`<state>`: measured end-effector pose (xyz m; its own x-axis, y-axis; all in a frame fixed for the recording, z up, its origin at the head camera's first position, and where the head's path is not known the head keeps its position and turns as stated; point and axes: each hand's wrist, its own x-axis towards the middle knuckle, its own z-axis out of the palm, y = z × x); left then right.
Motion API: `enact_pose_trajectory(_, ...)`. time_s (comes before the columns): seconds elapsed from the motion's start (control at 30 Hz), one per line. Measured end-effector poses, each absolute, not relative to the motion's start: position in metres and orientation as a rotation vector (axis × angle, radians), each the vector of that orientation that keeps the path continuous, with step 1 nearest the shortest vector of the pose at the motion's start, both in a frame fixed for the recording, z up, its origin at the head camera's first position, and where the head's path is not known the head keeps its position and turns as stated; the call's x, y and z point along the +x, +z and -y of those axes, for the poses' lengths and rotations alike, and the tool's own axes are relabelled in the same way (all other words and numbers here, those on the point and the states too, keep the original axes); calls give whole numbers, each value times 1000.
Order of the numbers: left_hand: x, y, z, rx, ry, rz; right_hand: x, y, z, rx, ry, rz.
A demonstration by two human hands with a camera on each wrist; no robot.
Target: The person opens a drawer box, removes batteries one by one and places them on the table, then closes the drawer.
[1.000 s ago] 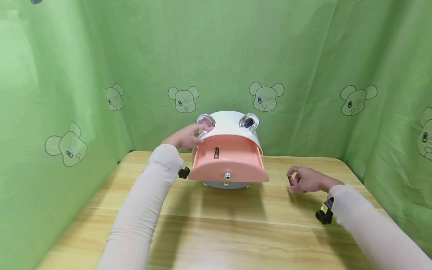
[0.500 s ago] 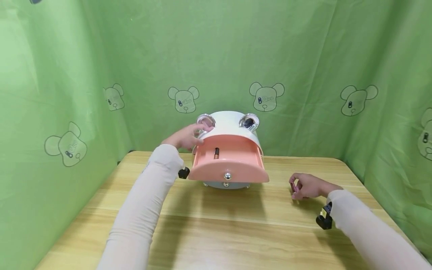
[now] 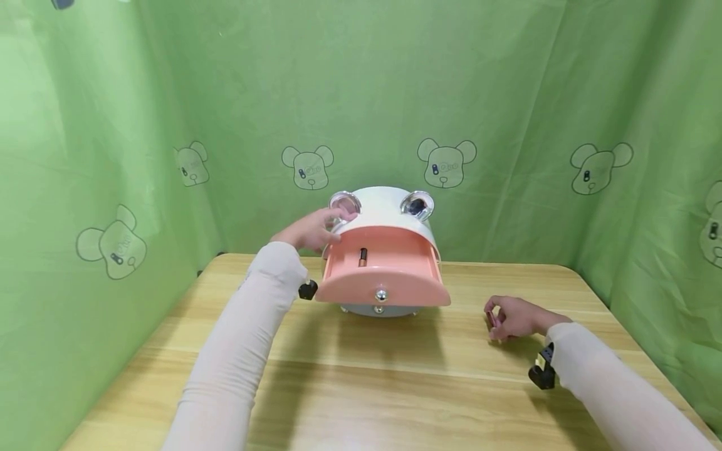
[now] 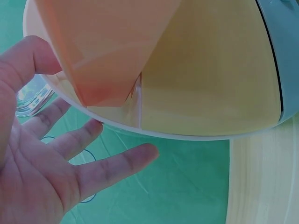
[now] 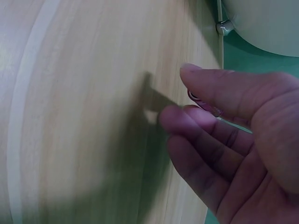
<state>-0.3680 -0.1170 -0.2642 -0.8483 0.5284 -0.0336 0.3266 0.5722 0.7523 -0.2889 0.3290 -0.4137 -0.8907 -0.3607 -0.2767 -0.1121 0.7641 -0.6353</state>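
Note:
A rounded white storage box (image 3: 382, 205) with shiny ears stands at the back of the table, its pink drawer (image 3: 383, 285) pulled out. A small black-and-copper tube (image 3: 363, 257) lies in the drawer. My left hand (image 3: 311, 229) touches the box's upper left side by the ear; in the left wrist view its thumb is at the rim and the other fingers (image 4: 117, 170) spread out straight. Low over the table to the right, my right hand (image 3: 516, 317) pinches a small shiny pink tube (image 5: 203, 103), mostly hidden between thumb and fingers.
A grey lower drawer (image 3: 379, 310) with a silver knob sits beneath the pink one. The wooden table (image 3: 389, 388) is bounded by green curtains (image 3: 366, 81) printed with bear heads at the back and both sides.
My right hand has come down and slightly nearer to me with the pink tube in its fingers. The left hand, the box and the drawer stay where they were.

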Motion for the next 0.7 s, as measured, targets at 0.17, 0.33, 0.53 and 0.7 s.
enact_pose_trajectory(0.17, -367, -264, 117, 715, 1139, -2554, -286, -414, -329, -366, -885, -2577)
enact_pose_trajectory(0.33, -367, -264, 116, 708, 1140, -2553, -283, -414, -330, -396, -877, -2578)
enact_pose_trajectory(0.53, -367, -265, 116, 716, 1132, -2564, -283, -418, -334, -403, -871, -2579)
enact_pose_trajectory(0.7, -368, -265, 116, 728, 1132, -2571, -283, -421, -335, -415, -843, -2582)
